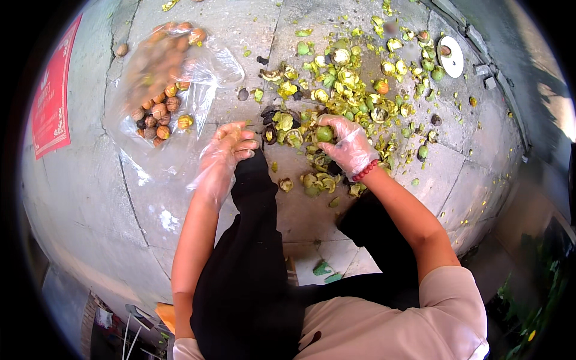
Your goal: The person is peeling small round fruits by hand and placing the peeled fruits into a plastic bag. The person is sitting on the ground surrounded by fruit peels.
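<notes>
My right hand (345, 144), in a clear plastic glove with a red bead bracelet at the wrist, grips a green-husked walnut (324, 134) between thumb and fingers. Over my left knee is my left hand (227, 148), gloved too, its fingers loosely curled and apart with nothing seen in them. Torn green and yellow walnut husks (348, 78) lie scattered around and beyond my right hand. Beyond my left hand, a clear plastic bag (222, 63) spreads on the ground with husked brown walnuts (159, 111) in and on it.
A white oval plate (457, 60) holding a brown piece rests at the far right, beside several green walnuts (438, 73). One loose walnut (122, 50) lies left of the bag. A red printed sheet (57, 90) is at the far left. Grey paving slabs (144, 210) form the ground.
</notes>
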A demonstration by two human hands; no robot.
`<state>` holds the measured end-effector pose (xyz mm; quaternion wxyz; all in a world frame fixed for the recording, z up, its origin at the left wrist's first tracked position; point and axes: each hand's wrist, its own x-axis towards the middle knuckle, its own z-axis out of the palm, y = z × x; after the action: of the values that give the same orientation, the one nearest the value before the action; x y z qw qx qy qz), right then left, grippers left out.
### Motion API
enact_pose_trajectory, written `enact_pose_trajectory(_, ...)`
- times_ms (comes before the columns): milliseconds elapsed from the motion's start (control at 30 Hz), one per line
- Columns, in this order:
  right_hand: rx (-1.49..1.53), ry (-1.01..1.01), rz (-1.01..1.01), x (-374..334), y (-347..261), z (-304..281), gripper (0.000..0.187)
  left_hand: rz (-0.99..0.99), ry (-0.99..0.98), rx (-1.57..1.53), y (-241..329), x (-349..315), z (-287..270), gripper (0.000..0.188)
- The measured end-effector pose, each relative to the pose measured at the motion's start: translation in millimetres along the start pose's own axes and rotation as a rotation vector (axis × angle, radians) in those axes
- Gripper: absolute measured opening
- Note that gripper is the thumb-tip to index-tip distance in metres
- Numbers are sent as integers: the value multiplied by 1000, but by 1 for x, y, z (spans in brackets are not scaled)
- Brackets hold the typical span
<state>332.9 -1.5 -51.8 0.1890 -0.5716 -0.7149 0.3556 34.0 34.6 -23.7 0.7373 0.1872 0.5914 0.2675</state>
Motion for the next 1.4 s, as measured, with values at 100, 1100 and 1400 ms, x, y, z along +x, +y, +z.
enact_pose_trajectory(100, 362, 77, 45, 7, -43, -2, 44, -167, -259, -22, -11, -5, 17, 44)
enact_pose_trajectory(1100, 731, 139, 27, 29, -107, 29, 57, 458, -285, 243, -4, -21, 42, 41)
enact_pose_trajectory(1400, 472, -23, 51, 41, -89, 4, 41, 322, -303, 170, -14, -10, 39, 43)
